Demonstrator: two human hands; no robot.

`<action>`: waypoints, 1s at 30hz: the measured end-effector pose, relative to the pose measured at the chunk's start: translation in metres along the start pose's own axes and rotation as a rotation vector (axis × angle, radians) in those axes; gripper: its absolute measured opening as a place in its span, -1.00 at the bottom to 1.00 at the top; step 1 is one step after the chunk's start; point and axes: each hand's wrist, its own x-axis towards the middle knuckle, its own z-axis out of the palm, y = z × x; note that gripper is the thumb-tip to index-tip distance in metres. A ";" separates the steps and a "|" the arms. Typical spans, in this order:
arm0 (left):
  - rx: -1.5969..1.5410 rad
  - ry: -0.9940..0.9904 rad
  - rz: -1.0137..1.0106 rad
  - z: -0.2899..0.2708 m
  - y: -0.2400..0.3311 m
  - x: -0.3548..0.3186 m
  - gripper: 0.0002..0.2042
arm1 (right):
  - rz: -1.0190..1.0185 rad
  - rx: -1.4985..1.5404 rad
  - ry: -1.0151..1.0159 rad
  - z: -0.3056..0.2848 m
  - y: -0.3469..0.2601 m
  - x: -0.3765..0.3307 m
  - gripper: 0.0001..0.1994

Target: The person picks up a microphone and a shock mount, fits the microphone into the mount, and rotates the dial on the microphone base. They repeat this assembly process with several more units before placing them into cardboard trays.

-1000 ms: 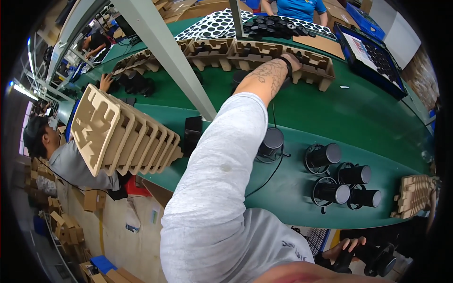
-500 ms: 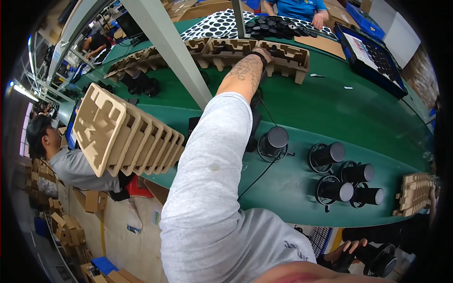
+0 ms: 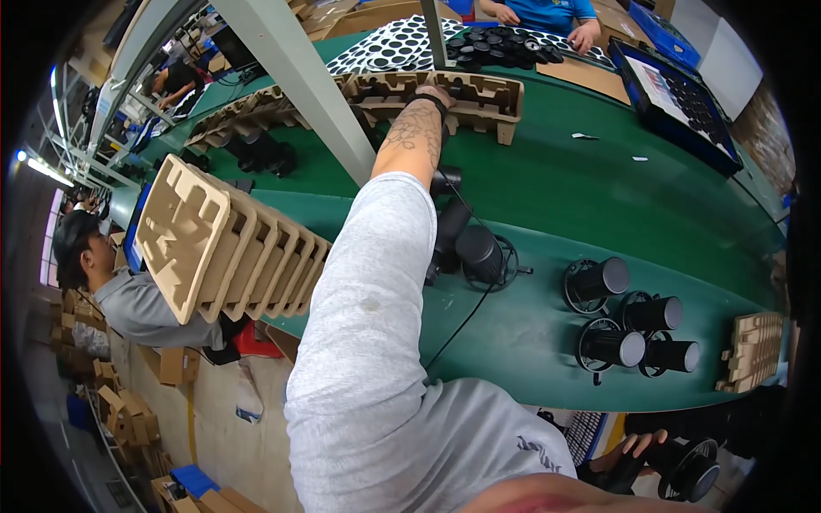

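Note:
My left arm reaches across the green bench to a row of brown moulded pulp trays (image 3: 487,109). My left hand (image 3: 434,92) is closed at the right end of the row and seems to grip a tray wall; the fingertips are hidden. Under my forearm, black cylindrical housings stand close together, one with a ring flange (image 3: 481,250) showing beside my sleeve. Low at the right, my right hand (image 3: 634,449) curls around a black cylindrical housing with a wide ring (image 3: 691,472), held below the bench edge.
A slanted stack of pulp trays (image 3: 227,244) leans left of my arm, by a metal post (image 3: 295,90). Several black housings (image 3: 611,346) stand on the right of the bench, near another pulp stack (image 3: 754,350). A thin cable (image 3: 466,323) crosses the bench. Across sits a co-worker in blue (image 3: 547,13).
My left hand has moved left, and the trays at the row's end have shifted left with it. The nearby ringed housing now leans more to the left. My right hand stays put.

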 end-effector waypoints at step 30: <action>-1.003 0.660 0.606 -0.108 0.044 -0.306 -0.69 | 0.095 -0.094 -0.187 0.054 0.064 0.042 -0.52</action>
